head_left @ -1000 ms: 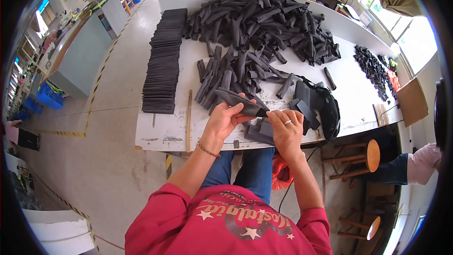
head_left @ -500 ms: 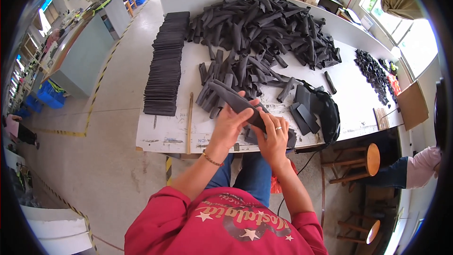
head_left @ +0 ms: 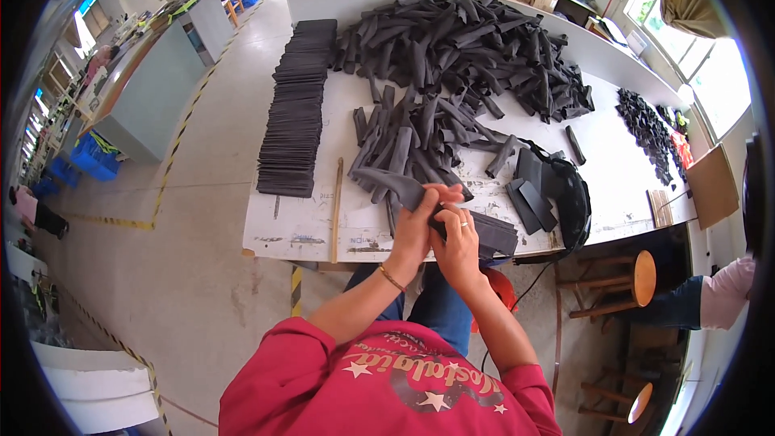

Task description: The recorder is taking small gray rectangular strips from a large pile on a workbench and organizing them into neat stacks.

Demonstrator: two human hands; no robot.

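A dark grey fabric sleeve [head_left: 394,183] is held above the near edge of the table, its free end bending out to the left. My left hand [head_left: 417,224] is closed around its middle, fingers pointing away to the right. Close against it, my right hand [head_left: 458,244] grips the sleeve's nearer end with bent fingers, which hide that end. Beside my right hand lies a small stack of flat dark pieces [head_left: 494,234]. Beyond my hands spreads a loose heap of similar curled fabric sleeves [head_left: 460,48].
On the white table [head_left: 311,222], a long row of flattened dark pieces [head_left: 295,113] runs along the left. A wooden stick [head_left: 337,210] lies nearby. To the right are dark flat panels [head_left: 531,206], a black bag-like item [head_left: 575,202] and a stool [head_left: 643,278]. A person [head_left: 722,295] is at the far right.
My hands have drawn together and the right hand has come lower. The sleeve, straighter before, now bends at its free end. The view has shifted slightly.
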